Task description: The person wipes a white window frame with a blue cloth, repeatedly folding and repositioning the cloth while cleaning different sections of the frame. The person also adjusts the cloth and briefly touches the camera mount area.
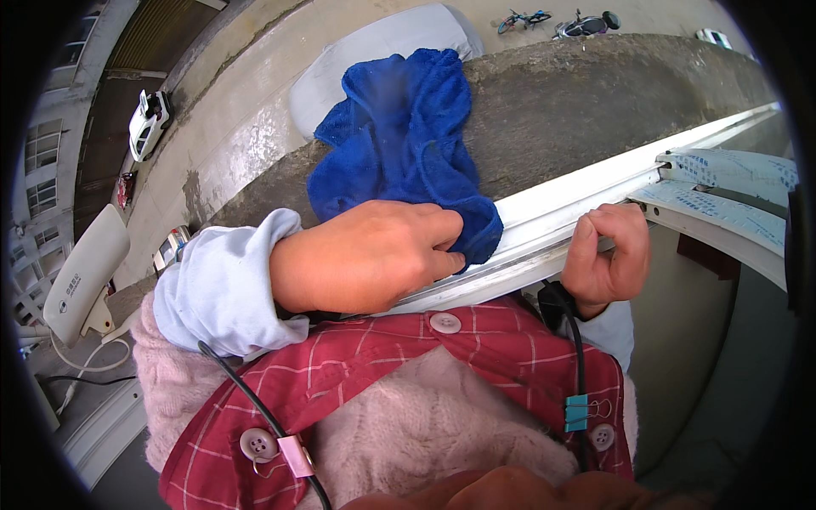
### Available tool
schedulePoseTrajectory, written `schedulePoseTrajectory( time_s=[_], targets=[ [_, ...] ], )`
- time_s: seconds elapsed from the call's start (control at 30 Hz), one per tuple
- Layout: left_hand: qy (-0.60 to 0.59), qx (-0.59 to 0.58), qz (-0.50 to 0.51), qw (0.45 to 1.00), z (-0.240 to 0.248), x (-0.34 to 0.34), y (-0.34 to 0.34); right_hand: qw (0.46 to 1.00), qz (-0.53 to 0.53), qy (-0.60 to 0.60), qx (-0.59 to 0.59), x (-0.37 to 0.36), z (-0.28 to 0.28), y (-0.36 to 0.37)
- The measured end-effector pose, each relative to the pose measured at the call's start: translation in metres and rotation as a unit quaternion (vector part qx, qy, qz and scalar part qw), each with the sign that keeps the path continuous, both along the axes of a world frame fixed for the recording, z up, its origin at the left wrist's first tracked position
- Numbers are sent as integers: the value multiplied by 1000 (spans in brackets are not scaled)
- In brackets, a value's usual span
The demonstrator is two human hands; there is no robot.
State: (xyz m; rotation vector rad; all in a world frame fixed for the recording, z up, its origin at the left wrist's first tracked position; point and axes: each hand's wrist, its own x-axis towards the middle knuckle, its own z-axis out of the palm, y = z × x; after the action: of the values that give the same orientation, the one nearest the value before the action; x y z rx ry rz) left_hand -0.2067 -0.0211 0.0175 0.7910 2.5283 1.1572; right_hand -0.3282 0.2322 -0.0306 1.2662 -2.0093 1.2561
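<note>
My left hand [382,255] is closed on a blue cloth [399,136], fingers curled over its near end. This fuzzy cloth lies bunched across the white window track [544,208], and its far part spreads over the grey ledge outside. To the right, my right hand [606,259] is curled, thumb up against the bent fingers, with nothing visible in it. It hovers beside the track, close to the end of a white sash frame [714,212] that carries printed protective film.
Beyond the track runs a rough concrete ledge [586,106], with a drop to the street below. A white dish antenna [85,276] stands at left with cables. Far below are a covered vehicle [331,72], a white car [150,126] and a motorbike [588,24]. Black cords hang across my front.
</note>
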Motion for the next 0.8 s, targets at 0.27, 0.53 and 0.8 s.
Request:
schedulePoseTrajectory(
  time_s=[0.27,0.53,0.8],
  targets=[
    [38,22,34,998,-7,0,7,1000,12,-4,13,4,1,-1],
    [102,56,72,991,-20,-39,42,1000,0,-7,6,4,-3,0],
    [62,25,30,997,-16,-40,31,999,34,9,12,-3,-5,6]
  ],
)
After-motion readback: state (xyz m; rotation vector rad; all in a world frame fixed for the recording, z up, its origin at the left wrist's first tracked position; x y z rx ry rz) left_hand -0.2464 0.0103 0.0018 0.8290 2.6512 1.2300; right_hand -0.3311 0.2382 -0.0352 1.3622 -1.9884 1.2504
